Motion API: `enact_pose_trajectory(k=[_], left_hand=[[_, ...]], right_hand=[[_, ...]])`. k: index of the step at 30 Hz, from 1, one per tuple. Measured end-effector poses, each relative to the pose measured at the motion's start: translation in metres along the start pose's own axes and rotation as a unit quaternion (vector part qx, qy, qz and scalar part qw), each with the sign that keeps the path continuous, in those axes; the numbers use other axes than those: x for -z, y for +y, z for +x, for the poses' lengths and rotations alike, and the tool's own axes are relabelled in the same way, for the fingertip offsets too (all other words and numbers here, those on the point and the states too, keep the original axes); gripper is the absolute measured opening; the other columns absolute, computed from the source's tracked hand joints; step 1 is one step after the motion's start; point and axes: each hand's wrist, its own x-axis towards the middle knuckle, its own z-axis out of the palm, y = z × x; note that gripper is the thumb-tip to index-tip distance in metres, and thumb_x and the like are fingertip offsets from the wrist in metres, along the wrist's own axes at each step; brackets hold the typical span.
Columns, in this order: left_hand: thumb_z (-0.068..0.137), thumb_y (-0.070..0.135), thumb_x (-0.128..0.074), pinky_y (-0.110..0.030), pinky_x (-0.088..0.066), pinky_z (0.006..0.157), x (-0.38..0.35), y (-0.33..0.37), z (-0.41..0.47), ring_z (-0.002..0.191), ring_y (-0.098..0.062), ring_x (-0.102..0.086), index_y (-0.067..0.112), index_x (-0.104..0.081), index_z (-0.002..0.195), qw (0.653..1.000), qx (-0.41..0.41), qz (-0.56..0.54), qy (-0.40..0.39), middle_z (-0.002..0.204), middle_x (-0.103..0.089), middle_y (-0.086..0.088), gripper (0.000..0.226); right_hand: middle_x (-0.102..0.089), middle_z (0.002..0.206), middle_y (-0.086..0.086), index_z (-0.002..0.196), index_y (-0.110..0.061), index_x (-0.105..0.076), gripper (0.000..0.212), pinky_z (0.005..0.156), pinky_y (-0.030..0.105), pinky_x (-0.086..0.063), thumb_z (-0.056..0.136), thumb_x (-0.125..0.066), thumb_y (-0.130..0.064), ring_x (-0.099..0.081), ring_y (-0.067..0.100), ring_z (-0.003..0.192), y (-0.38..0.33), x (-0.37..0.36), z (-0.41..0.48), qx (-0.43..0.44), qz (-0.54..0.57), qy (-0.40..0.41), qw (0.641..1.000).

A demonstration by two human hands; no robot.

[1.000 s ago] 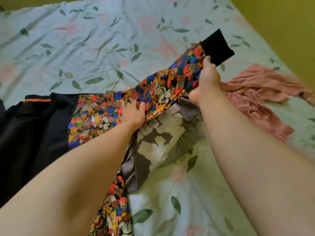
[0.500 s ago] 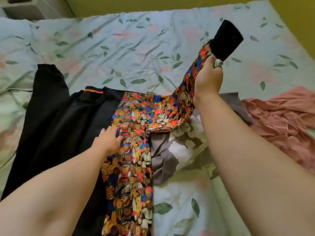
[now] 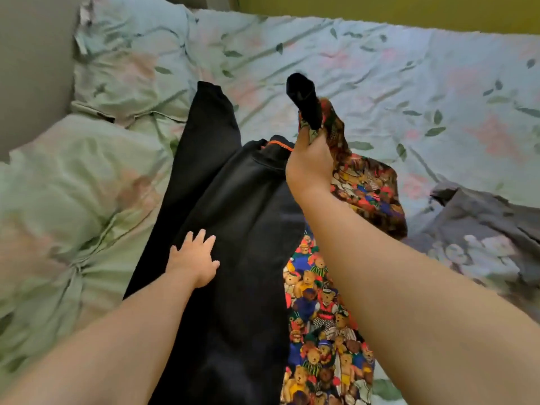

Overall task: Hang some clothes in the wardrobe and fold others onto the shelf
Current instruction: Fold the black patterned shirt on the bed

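— What can't you make out from where you sit?

— The jacket point(image 3: 239, 229) runs off the bottom edge of my view, so I never see its hem. My right forearm point(image 3: 409, 287) crosses its bear-print panel and covers a strip of it.

— And the grip?

— I see only the back of the right hand point(image 3: 309, 165). Its fingertips are buried in the sleeve point(image 3: 368, 185), just below the black cuff point(image 3: 304, 97), which is blurred.

— Right of the jacket?

— A grey garment point(image 3: 482, 229), cut by the frame edge, its pale print too smeared to read. Left of the jacket, the pillow point(image 3: 58, 185) is cropped too.
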Motion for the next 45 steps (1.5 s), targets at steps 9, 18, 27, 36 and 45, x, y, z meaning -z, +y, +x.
enact_pose_trajectory(k=[9,18,27,36,45], left_hand=[[0.096,0.057,-0.044,-0.051,-0.022,0.118,-0.033,-0.048,0.020,0.153,-0.022,0.005,0.033,0.005,0.158,0.993,-0.106,0.043,-0.002,0.166,0.010,0.005,0.082],[0.088,0.017,-0.056,-0.031,-0.047,0.091,0.060,-0.097,0.065,0.103,-0.023,-0.063,0.024,-0.070,0.097,0.922,-0.008,-0.343,0.180,0.103,-0.070,-0.002,0.017],[0.063,0.072,-0.074,-0.043,-0.048,0.102,0.117,-0.101,0.181,0.116,-0.031,-0.060,0.015,-0.055,0.135,0.776,0.144,-0.611,0.056,0.133,-0.060,-0.005,0.094],[0.082,0.041,-0.077,-0.045,-0.050,0.100,0.156,-0.099,0.226,0.107,-0.026,-0.065,0.011,-0.057,0.133,0.737,0.076,-0.667,-0.079,0.121,-0.068,-0.005,0.063],[0.093,0.035,-0.064,-0.043,-0.055,0.094,0.179,-0.142,0.227,0.103,-0.023,-0.066,0.017,-0.059,0.118,0.676,0.058,-0.726,0.115,0.114,-0.067,-0.002,0.032]], right_hand=[[-0.031,0.156,0.015,0.151,-0.011,-0.032,0.067,0.114,0.046,-0.034,0.097,-0.049,-0.046,-0.036,0.034,0.140,0.101,-0.122,-0.042,-0.082,-0.326,-0.293,0.895],[-0.032,0.065,0.004,0.076,-0.015,-0.037,0.024,0.043,0.026,-0.024,0.072,-0.052,0.004,-0.027,0.017,0.048,0.117,-0.138,-0.090,-0.465,-0.072,-0.217,0.856],[-0.036,0.068,0.005,0.070,-0.015,-0.038,0.021,0.043,0.027,-0.031,0.065,-0.052,-0.001,-0.030,0.019,0.048,0.143,-0.186,-0.077,-0.562,0.031,-0.036,0.826],[-0.033,0.066,0.005,0.065,-0.016,-0.035,0.022,0.044,0.029,-0.026,0.066,-0.050,0.000,-0.028,0.021,0.049,0.144,-0.193,-0.068,-0.576,0.024,-0.016,0.817],[-0.025,0.064,0.003,0.065,-0.018,-0.027,0.027,0.043,0.028,-0.022,0.066,-0.049,-0.003,-0.021,0.018,0.048,0.137,-0.193,-0.070,-0.567,0.015,-0.021,0.823]])
